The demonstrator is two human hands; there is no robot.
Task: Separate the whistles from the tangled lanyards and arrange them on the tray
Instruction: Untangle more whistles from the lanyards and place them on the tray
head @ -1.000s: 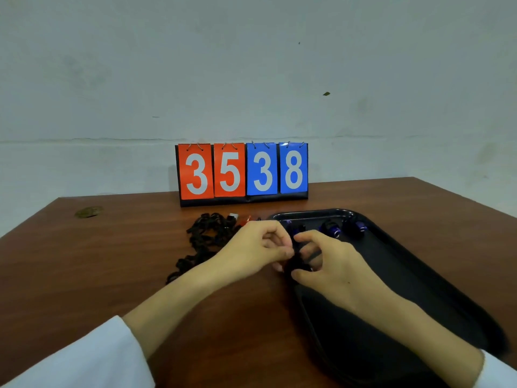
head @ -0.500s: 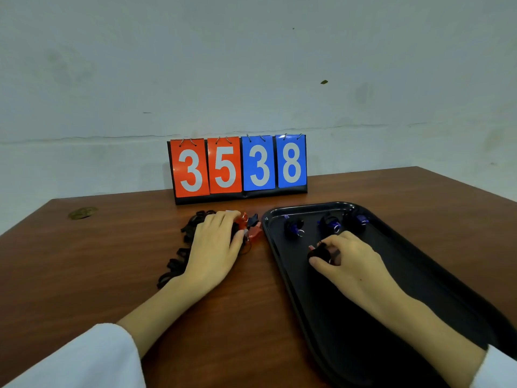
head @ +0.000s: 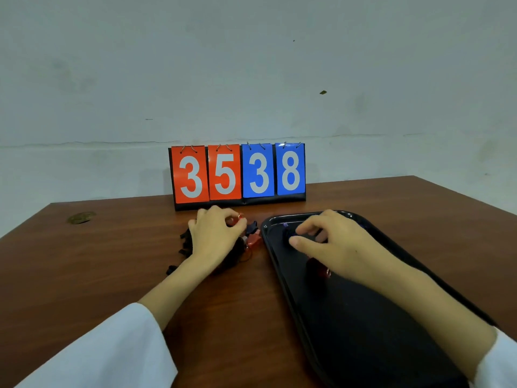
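Observation:
A tangle of black lanyards [head: 183, 243] lies on the brown table, mostly under my left hand [head: 215, 236]. The fingers of that hand curl round a small red whistle [head: 234, 219] at the far side of the pile. Another red whistle [head: 253, 240] lies just right of the pile, beside the rim of the black tray [head: 275, 264]. My right hand [head: 338, 245] hovers over the tray's far left corner. Its thumb and forefinger are spread next to a dark blue whistle [head: 287, 233], holding nothing I can see. A dark reddish whistle [head: 324, 271] lies on the tray under the wrist.
A flip scoreboard [head: 237, 175] reading 3538 stands at the table's back edge, just behind the pile. A round brass-coloured grommet [head: 81, 217] sits in the far left of the table. A pale wall rises behind.
Both hands had worked together at the tray's edge. My right hand set a whistle down on the tray, then slid to the far left corner. My left hand returned to the pile and closed on a red whistle.

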